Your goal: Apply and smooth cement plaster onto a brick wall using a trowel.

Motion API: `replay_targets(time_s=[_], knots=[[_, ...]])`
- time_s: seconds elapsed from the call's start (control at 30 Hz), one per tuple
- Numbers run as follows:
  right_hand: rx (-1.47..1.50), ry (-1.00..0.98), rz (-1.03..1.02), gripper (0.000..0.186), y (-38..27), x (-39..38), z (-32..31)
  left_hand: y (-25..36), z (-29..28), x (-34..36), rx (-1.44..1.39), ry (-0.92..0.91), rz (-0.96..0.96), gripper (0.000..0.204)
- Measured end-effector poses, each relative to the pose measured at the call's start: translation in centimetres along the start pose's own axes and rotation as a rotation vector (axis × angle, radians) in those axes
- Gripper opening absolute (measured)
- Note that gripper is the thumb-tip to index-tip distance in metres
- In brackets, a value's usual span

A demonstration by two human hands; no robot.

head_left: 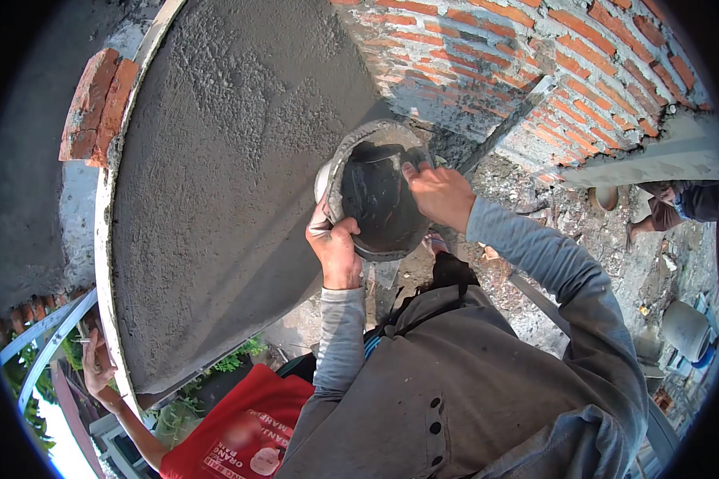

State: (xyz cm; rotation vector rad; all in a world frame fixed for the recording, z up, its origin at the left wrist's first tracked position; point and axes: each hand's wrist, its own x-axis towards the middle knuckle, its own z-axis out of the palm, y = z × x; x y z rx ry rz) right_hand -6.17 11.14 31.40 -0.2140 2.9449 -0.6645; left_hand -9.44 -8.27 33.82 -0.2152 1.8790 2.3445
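Note:
A round, mortar-caked bucket (377,191) is held in front of me, tilted so its dark, wet inside shows. My left hand (335,246) is closed on the near left side of its rim, thumb toward the inside. On the opposite side, my right hand (442,195) has its fingers curled over the rim; what lies under them is partly hidden. Left of the bucket spreads a slab of grey wet mortar (208,207), smooth in places and lumpy toward the far end.
Pale curved edging (104,231) bounds the slab, with broken bricks (97,108) beside it. A brick wall (487,56) rises at the far right. A person in a red shirt (240,423) reaches to the slab's edge. Another person (679,207) and a grey container (685,331) are at right.

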Motion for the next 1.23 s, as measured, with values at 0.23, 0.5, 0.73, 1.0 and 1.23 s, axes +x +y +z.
replay_targets(time_s=[0.23, 0.5, 0.73, 1.0, 1.23], knots=[[0.282, -0.601, 0.132, 0.028, 2.2, 1.0, 2.2, 0.8, 0.6, -1.4, 0.248, -0.294, 0.112, 0.064], [1.872, -0.915, 0.602, 0.021, 2.8, -4.5, 6.9, -2.7, 0.7, 0.5, 0.098, -0.131, -0.147, 0.060], [2.213, -0.124, 0.524, 0.019, 0.8, -4.5, 1.2, -7.0, -5.3, 3.1, -0.202, 0.165, -0.286, 0.076], [1.804, 1.458, 0.126, 0.057, -1.8, 8.0, -7.0, -5.8, -8.1, 0.4, 0.000, 0.298, -0.183, 0.057], [1.107, 0.672, 0.389, 0.062, -0.4, 25.9, 2.2, -7.0, -11.7, -2.7, 0.050, 0.355, -0.227, 0.066]])
